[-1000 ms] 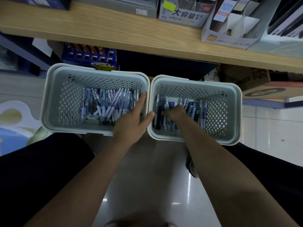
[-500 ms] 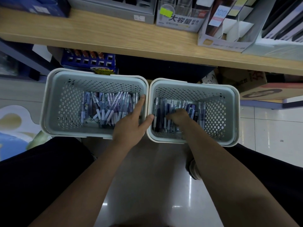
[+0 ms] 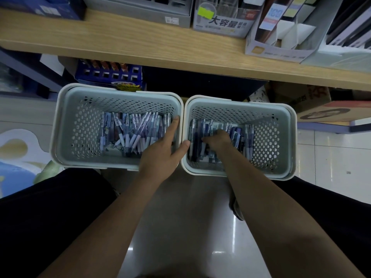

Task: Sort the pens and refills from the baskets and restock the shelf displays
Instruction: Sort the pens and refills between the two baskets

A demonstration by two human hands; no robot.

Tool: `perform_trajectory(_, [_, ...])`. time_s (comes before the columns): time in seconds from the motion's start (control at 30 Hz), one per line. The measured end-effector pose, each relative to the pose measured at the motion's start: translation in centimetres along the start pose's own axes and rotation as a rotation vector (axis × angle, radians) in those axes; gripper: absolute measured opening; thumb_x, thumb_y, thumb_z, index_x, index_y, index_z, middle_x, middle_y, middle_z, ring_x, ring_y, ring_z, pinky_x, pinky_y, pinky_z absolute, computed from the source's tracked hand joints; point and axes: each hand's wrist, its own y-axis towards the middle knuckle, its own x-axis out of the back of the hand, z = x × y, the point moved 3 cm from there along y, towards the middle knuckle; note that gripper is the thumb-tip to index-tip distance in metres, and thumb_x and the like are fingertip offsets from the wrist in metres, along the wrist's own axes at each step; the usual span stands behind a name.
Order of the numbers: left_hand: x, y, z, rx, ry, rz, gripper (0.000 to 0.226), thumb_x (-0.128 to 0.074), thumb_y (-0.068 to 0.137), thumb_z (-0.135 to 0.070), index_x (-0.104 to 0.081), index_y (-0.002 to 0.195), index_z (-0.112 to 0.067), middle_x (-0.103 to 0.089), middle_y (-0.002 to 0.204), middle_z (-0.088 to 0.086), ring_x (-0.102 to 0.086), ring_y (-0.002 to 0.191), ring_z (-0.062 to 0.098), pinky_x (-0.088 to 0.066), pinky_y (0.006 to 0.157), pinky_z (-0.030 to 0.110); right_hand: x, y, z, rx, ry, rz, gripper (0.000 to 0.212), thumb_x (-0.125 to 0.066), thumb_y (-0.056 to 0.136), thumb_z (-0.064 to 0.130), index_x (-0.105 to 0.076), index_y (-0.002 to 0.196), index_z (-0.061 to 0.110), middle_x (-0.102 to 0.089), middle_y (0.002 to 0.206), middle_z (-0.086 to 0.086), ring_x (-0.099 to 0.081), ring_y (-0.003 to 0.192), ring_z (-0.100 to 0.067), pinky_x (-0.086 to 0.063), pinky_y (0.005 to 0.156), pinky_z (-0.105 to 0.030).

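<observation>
Almost unchanged from half a second ago: baskets and arms in the same places, right hand (image 3: pixel 217 140) shifted only slightly among the pens.

Two pale perforated baskets side by side on the tiled floor (image 3: pixel 331 157), rims touching in the middle. Left basket (image 3: pixel 66 125) holding a loose pile of pens (image 3: pixel 132 133), mostly with white and purple barrels. Right basket (image 3: pixel 285 137) holding darker pens and refills (image 3: pixel 197 137), lying mostly parallel, near to far.

Left hand (image 3: pixel 162 153) resting over the near right corner of the left basket, fingers straight and pointing far, inside along the right wall; thumb spread to the right, lying over the two touching rims. Right hand down inside the right basket, fingers curled into the pens; cannot tell whether pinching one pen or only pressing among them, fingertips hidden.

Above and far, wooden shelf (image 3: pixel 124 43) with display boxes (image 3: pixel 281 37). Under the shelf, blue box (image 3: pixel 110 75) just behind the left basket. Dark trousers (image 3: pixel 40 217) at both near sides.
</observation>
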Motion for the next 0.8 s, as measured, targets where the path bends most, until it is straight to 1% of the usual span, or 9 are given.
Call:
perform_trajectory(0.07, [0.0,0.0,0.0,0.005,-0.002,0.005,0.071,-0.037,0.097,-0.064,-0.002,0.157,-0.048,-0.048,0.055,0.006,-0.053,0.049,0.019,-0.032,0.046,0.027,0.1,0.0,-0.1,-0.011,0.024,-0.003,0.054,-0.068,0.094,0.013,-0.045,0.136,-0.009,-0.064,0.093,-0.02,-0.071,0.086,-0.033,-0.06,0.083,-0.044])
perform_trajectory(0.13, [0.0,0.0,0.0,0.005,-0.005,0.006,0.072,-0.038,0.097,-0.064,-0.003,0.158,-0.048,-0.048,0.055,0.006,-0.052,0.048,0.019,-0.031,0.046,0.027,0.5,-0.1,-0.1,0.005,0.097,-0.007,0.035,-0.066,0.093,0.007,-0.056,0.122,-0.009,-0.066,0.084,-0.019,-0.068,0.07,-0.03,-0.061,0.063,-0.035])
perform_trajectory(0.2, [-0.1,0.0,0.0,0.002,-0.008,0.003,0.072,-0.038,0.097,-0.063,-0.003,0.158,-0.048,-0.047,0.053,0.005,-0.05,0.047,0.019,-0.03,0.046,0.027,0.6,-0.7,0.1,0.058,0.177,0.008,0.017,-0.065,0.092,0.003,-0.062,0.105,-0.006,-0.065,0.075,-0.017,-0.062,0.058,-0.023,-0.053,0.048,-0.026])
perform_trajectory(0.3, [0.0,0.0,0.0,0.009,-0.009,0.007,0.071,-0.039,0.097,-0.063,-0.003,0.157,-0.05,-0.049,0.054,0.007,-0.051,0.048,0.018,-0.036,0.046,0.029,-0.6,-0.9,0.6,0.132,0.105,0.028,0.006,-0.064,0.09,0.003,-0.064,0.09,-0.003,-0.064,0.081,-0.02,-0.06,0.067,-0.025,-0.052,0.059,-0.032])
perform_trajectory(0.37, [0.0,0.0,0.0,0.016,-0.011,0.011,0.071,-0.04,0.097,-0.063,-0.002,0.156,-0.051,-0.051,0.056,0.008,-0.053,0.049,0.019,-0.038,0.046,0.03,-1.4,-0.8,1.0,0.144,-0.019,-0.019,0.009,-0.062,0.091,0.008,-0.06,0.084,0.002,-0.062,0.08,-0.015,-0.059,0.069,-0.025,-0.044,0.056,-0.026])
perform_trajectory(0.43, [0.0,-0.1,-0.1,0.021,-0.017,0.013,0.071,-0.04,0.098,-0.062,-0.001,0.156,-0.052,-0.051,0.056,0.008,-0.054,0.05,0.02,-0.038,0.047,0.031,-1.9,-0.7,1.5,0.148,-0.07,-0.077,0.008,-0.059,0.093,0.01,-0.063,0.094,0.002,-0.064,0.088,-0.012,-0.063,0.078,-0.026,-0.043,0.059,-0.025])
perform_trajectory(0.5, [0.0,-0.1,-0.2,0.021,-0.024,0.015,0.071,-0.041,0.098,-0.062,-0.002,0.156,-0.052,-0.05,0.055,0.008,-0.054,0.05,0.02,-0.037,0.046,0.03,-2.4,-0.4,1.9,0.152,-0.08,-0.102,0.02,-0.057,0.093,0.007,-0.065,0.11,0.0,-0.068,0.103,-0.016,-0.067,0.091,-0.03,-0.045,0.066,-0.026])
perform_trajectory(0.6, [0.0,0.0,-0.1,0.011,-0.03,0.014,0.071,-0.041,0.098,-0.061,-0.002,0.156,-0.051,-0.05,0.054,0.006,-0.053,0.048,0.018,-0.032,0.046,0.027,-3.2,-0.4,2.0,0.147,-0.069,-0.082,0.026,-0.056,0.094,0.009,-0.065,0.117,0.001,-0.069,0.113,-0.016,-0.066,0.101,-0.032,-0.047,0.072,-0.028])
perform_trajectory(0.8, [0.1,0.0,-0.1,0.015,-0.027,0.017,0.071,-0.041,0.098,-0.061,-0.002,0.156,-0.051,-0.048,0.055,0.005,-0.052,0.049,0.017,-0.033,0.046,0.028,-3.1,0.3,1.3,0.103,-0.049,-0.06,0.027,-0.058,0.096,0.013,-0.06,0.12,0.002,-0.066,0.113,-0.016,-0.061,0.089,-0.028,-0.045,0.072,-0.028])
